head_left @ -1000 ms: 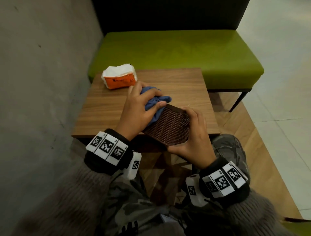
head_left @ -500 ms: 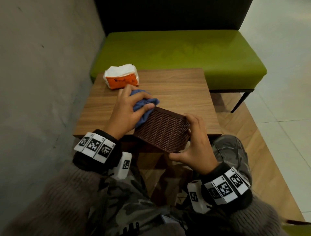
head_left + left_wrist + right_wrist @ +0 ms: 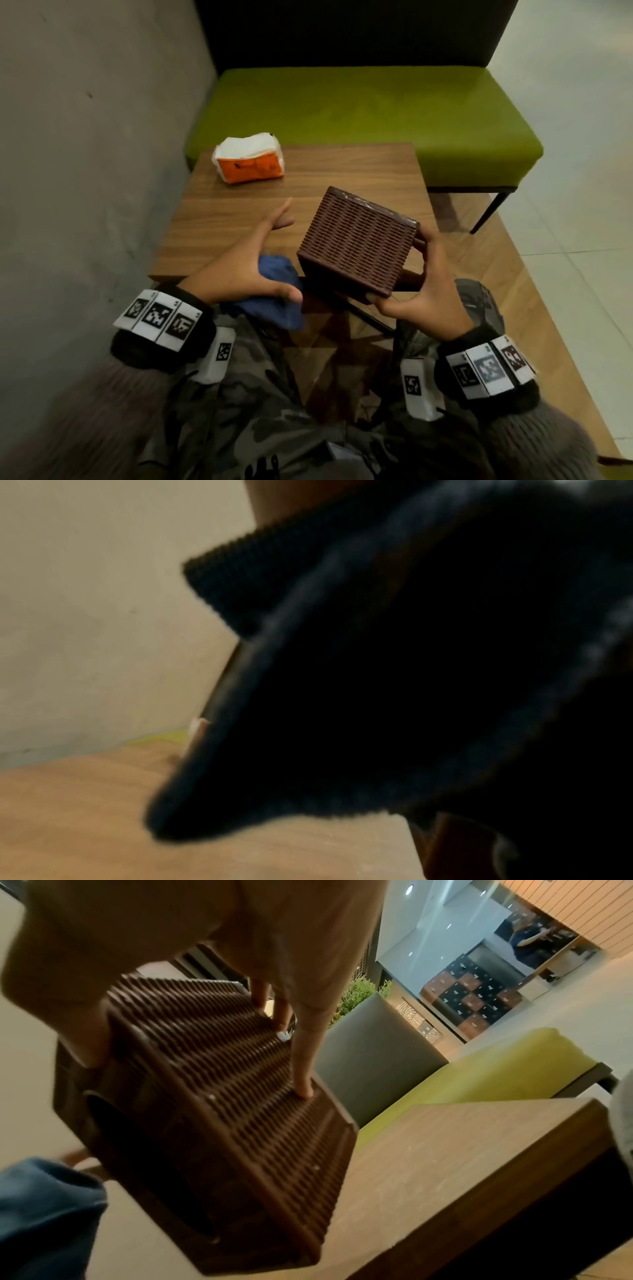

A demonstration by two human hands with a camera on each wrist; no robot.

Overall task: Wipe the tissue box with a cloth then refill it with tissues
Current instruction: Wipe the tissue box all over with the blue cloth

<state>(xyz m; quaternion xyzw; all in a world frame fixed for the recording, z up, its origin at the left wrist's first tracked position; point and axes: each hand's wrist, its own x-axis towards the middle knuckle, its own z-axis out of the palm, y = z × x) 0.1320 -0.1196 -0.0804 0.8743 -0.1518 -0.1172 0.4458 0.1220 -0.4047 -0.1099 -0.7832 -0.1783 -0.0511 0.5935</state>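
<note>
Head view shows the right hand (image 3: 423,291) gripping the tilted woven tissue box (image 3: 356,245) at frame centre; the left hand (image 3: 248,265), fingers spread, pins the blue cloth (image 3: 279,308) under its thumb. Right wrist view alone reveals the box's dark oval opening (image 3: 147,1164), contents unreadable. A tissue pack (image 3: 250,163) lies upper left on the table (image 3: 342,171).

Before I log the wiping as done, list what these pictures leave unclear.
- Left wrist view: a dark blurred sleeve cuff fills it; no fingers or cloth visible.
- Left hand: head view shows the blue cloth under the palm, but not how it is held.
- Tissue box: held tilted by the right hand; its far sides are hidden, and blur hides its cleanliness.
- Tissue pack: print too small to read.
</note>
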